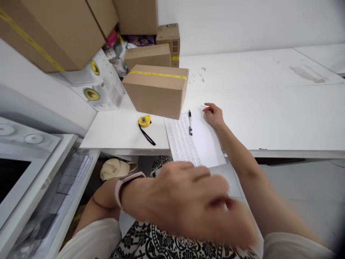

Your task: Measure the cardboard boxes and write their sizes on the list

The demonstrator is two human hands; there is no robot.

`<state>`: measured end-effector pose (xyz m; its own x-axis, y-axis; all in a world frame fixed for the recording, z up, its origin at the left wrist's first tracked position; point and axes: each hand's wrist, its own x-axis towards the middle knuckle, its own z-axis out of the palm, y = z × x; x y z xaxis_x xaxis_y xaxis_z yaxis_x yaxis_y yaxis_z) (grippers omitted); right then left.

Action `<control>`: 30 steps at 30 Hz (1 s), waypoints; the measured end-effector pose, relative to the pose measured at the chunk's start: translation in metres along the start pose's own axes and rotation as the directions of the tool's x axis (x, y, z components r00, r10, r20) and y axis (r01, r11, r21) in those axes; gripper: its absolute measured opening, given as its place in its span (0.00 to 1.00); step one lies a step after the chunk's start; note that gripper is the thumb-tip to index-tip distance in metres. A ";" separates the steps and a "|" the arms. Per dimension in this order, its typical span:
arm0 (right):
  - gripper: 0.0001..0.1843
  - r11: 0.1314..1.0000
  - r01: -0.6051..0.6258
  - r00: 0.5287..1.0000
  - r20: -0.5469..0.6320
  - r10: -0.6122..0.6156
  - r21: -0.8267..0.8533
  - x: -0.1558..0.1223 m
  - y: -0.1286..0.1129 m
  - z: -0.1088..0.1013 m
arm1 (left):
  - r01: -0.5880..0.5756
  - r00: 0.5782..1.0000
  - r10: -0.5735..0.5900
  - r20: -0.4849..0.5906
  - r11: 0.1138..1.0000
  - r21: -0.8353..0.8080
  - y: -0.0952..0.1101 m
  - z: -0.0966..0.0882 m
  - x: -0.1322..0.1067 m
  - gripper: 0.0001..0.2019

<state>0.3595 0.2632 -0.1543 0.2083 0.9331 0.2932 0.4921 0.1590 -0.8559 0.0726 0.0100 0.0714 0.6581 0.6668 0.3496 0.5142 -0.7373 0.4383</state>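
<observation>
My left hand (185, 201) is raised close to the camera, slightly blurred, with its fingers curled into a loose fist and nothing visible in it. A pale band is around that wrist. My right hand (214, 114) rests at the upper right edge of the paper sheets (208, 144), its fingers loosely bent and apart, holding nothing. One sheet carries rows of small print. A black-and-clear pen (190, 123) lies on the sheets, left of my right hand. Behind them sits a closed cardboard box (159, 95) with yellow tape, and a yellow tape measure (145, 121) with a black strap lies left.
More cardboard boxes (148, 55) are stacked behind, and a large one (61, 32) overhangs the left on white boxes with avocado pictures (94, 95). The white table (269, 115) extends right along the wall. Below its front edge are a beige cap (114, 169) and a shelf at left.
</observation>
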 end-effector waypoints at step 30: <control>0.46 0.789 0.441 0.897 0.243 -0.370 -0.428 0.096 -0.218 0.092 | 0.017 0.651 -0.729 -0.212 0.294 -0.956 -0.211 -0.050 -0.005 0.26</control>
<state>0.1942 0.3478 0.0211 -0.2008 0.8564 0.4756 0.8419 0.3991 -0.3632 -0.0669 0.1679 0.0182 -0.0631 0.9945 0.0840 -0.3631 -0.1013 0.9262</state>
